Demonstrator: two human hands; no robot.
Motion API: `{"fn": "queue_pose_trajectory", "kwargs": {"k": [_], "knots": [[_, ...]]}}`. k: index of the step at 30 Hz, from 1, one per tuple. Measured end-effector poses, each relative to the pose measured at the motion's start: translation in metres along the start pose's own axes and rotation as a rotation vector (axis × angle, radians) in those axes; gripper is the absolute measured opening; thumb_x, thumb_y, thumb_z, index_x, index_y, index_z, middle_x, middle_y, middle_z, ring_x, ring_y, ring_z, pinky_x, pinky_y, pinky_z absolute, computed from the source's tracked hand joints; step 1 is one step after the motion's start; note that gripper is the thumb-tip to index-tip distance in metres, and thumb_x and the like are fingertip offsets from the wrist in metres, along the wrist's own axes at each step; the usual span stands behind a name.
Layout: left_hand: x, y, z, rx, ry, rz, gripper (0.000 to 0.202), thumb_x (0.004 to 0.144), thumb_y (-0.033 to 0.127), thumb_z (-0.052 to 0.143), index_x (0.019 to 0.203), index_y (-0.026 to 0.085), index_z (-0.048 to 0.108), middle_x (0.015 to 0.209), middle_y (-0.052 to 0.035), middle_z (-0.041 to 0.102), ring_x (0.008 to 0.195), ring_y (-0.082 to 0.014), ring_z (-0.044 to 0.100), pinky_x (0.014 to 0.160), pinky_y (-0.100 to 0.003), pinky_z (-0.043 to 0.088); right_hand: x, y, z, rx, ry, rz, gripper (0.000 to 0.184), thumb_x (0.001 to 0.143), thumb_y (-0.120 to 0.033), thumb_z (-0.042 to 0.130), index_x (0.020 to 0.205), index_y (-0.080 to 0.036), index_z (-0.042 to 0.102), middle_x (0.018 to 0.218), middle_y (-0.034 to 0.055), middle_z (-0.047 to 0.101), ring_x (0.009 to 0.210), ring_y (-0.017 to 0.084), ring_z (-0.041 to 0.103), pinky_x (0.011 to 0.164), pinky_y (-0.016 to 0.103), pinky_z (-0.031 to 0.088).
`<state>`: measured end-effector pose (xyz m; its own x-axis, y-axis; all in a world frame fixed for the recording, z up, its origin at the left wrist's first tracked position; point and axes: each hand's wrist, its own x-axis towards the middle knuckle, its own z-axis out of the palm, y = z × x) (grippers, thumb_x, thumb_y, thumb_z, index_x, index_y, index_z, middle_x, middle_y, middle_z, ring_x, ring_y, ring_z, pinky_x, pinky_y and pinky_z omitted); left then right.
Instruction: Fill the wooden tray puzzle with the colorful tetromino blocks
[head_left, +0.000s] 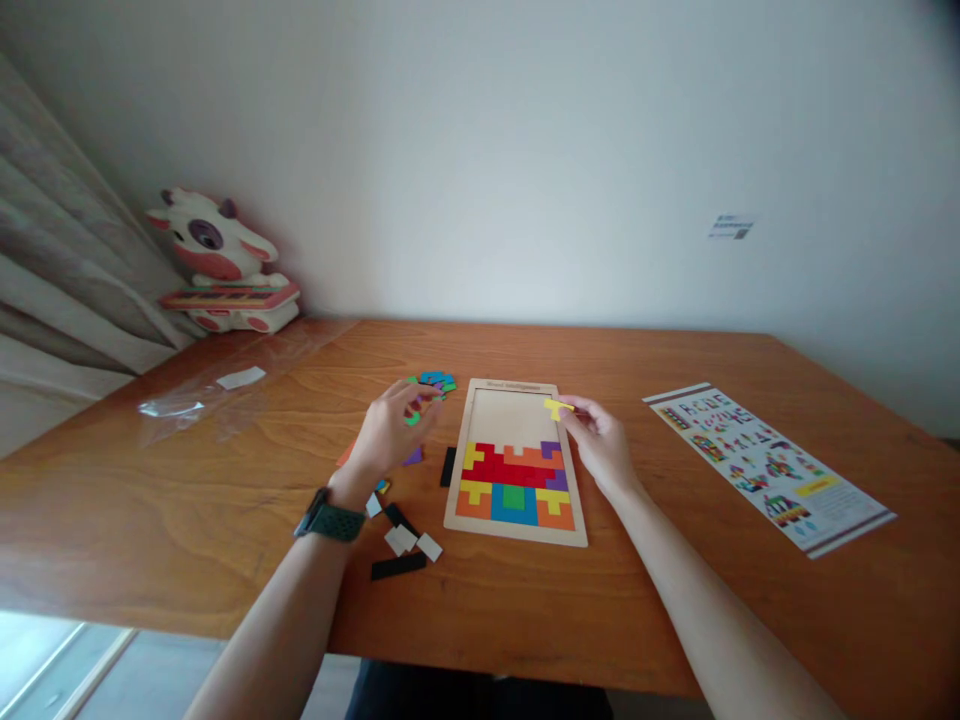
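A wooden puzzle tray [459, 478] lies on the table in front of me, its lower half filled with coloured block pieces and its upper half bare. My right hand [602, 443] pinches a yellow piece [556, 407] over the tray's upper right corner. My left hand [390, 433], with a dark green watch on the wrist, hovers with fingers curled over loose coloured pieces [437, 381] left of the tray; I cannot make out whether it holds one.
Black and white pieces [406, 541] lie near the table's front. A printed pattern sheet [765, 462] lies at the right. Clear plastic wrap [196, 400] and a cow-shaped toy [221, 265] are at the far left. The wooden table [225, 520] ends near me.
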<state>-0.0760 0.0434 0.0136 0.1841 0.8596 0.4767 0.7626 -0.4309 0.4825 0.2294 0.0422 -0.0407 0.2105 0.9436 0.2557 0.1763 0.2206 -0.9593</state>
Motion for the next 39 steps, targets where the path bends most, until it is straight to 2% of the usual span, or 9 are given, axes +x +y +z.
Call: {"fn": "queue_pose_trajectory", "kwargs": {"k": [7, 11, 13, 16, 18, 21, 25, 31, 39], "knots": [[-0.011, -0.031, -0.072, 0.09, -0.468, -0.121, 0.035, 0.086, 0.054, 0.058, 0.089, 0.022, 0.072, 0.084, -0.003, 0.073, 0.074, -0.0184, 0.068, 0.065, -0.025, 0.051, 0.003, 0.009, 0.0, 0.021, 0.033, 0.027, 0.04, 0.075, -0.048, 0.072, 0.1, -0.017, 0.07, 0.102, 0.0118, 0.073, 0.089, 0.025, 0.067, 0.083, 0.04, 0.051], [-0.05, -0.034, -0.1, 0.207, -0.499, -0.143, 0.043, 0.086, 0.061, 0.057, 0.101, 0.023, 0.071, 0.098, -0.0055, 0.074, 0.086, -0.0218, 0.07, 0.072, -0.028, 0.055, 0.003, 0.009, 0.0, 0.005, 0.02, 0.042, 0.04, 0.076, -0.048, 0.071, 0.101, -0.017, 0.07, 0.098, 0.011, 0.073, 0.085, 0.024, 0.066, 0.078, 0.038, 0.051], [-0.079, -0.03, -0.103, 0.251, -0.402, -0.103, 0.056, 0.082, 0.065, 0.061, 0.121, 0.024, 0.065, 0.124, -0.0085, 0.068, 0.111, -0.0268, 0.065, 0.093, -0.034, 0.053, 0.003, 0.009, -0.001, -0.008, 0.017, 0.041, 0.04, 0.077, -0.048, 0.071, 0.101, -0.017, 0.07, 0.097, 0.0105, 0.072, 0.083, 0.023, 0.066, 0.075, 0.037, 0.051], [-0.126, -0.017, -0.092, 0.268, -0.388, 0.001, 0.091, 0.081, 0.071, 0.059, 0.154, 0.024, 0.029, 0.155, -0.0143, 0.04, 0.14, -0.0315, 0.042, 0.111, -0.044, 0.041, 0.001, 0.008, -0.001, -0.031, 0.022, 0.032, 0.04, 0.077, -0.049, 0.07, 0.101, -0.016, 0.07, 0.095, 0.0101, 0.072, 0.082, 0.023, 0.065, 0.073, 0.036, 0.051], [-0.151, -0.008, -0.078, 0.313, -0.399, 0.049, 0.122, 0.07, 0.082, 0.059, 0.159, 0.018, 0.006, 0.16, -0.0203, 0.026, 0.146, -0.039, 0.028, 0.114, -0.052, 0.036, 0.0, 0.006, 0.0, -0.047, 0.017, 0.033, 0.04, 0.077, -0.049, 0.069, 0.101, -0.017, 0.07, 0.094, 0.01, 0.072, 0.082, 0.023, 0.065, 0.072, 0.035, 0.05], [-0.169, 0.002, -0.053, 0.41, -0.357, 0.052, 0.141, 0.057, 0.091, 0.058, 0.159, 0.014, -0.001, 0.162, -0.0244, 0.017, 0.146, -0.0497, 0.019, 0.114, -0.065, 0.026, -0.001, 0.004, 0.001, -0.067, 0.003, 0.037, 0.04, 0.077, -0.049, 0.069, 0.101, -0.017, 0.07, 0.093, 0.0098, 0.072, 0.081, 0.023, 0.064, 0.071, 0.035, 0.05], [-0.154, 0.007, -0.027, 0.469, -0.275, -0.067, 0.129, 0.066, 0.088, 0.053, 0.159, 0.013, 0.005, 0.163, -0.0232, 0.013, 0.148, -0.0466, 0.014, 0.116, -0.063, 0.022, -0.002, 0.003, 0.0, -0.087, -0.003, 0.035, 0.04, 0.077, -0.049, 0.068, 0.101, -0.017, 0.069, 0.09, 0.0096, 0.072, 0.08, 0.023, 0.064, 0.069, 0.035, 0.05], [-0.111, -0.012, -0.008, 0.517, -0.235, -0.258, 0.125, 0.059, 0.091, 0.056, 0.156, 0.018, 0.025, 0.161, -0.0252, 0.017, 0.143, -0.0578, 0.015, 0.108, -0.075, 0.017, -0.001, 0.004, 0.001, -0.12, -0.021, 0.018, 0.04, 0.077, -0.05, 0.066, 0.1, -0.017, 0.069, 0.089, 0.0092, 0.072, 0.077, 0.022, 0.063, 0.067, 0.033, 0.048], [-0.058, -0.033, 0.007, 0.275, -0.273, -0.11, 0.104, 0.073, 0.079, 0.058, 0.151, 0.015, 0.033, 0.157, -0.0229, 0.03, 0.146, -0.0407, 0.027, 0.116, -0.056, 0.029, -0.002, 0.009, 0.002, -0.113, -0.026, 0.032, 0.041, 0.079, -0.051, 0.066, 0.102, -0.017, 0.068, 0.09, 0.0089, 0.07, 0.076, 0.021, 0.062, 0.067, 0.033, 0.048]]}}
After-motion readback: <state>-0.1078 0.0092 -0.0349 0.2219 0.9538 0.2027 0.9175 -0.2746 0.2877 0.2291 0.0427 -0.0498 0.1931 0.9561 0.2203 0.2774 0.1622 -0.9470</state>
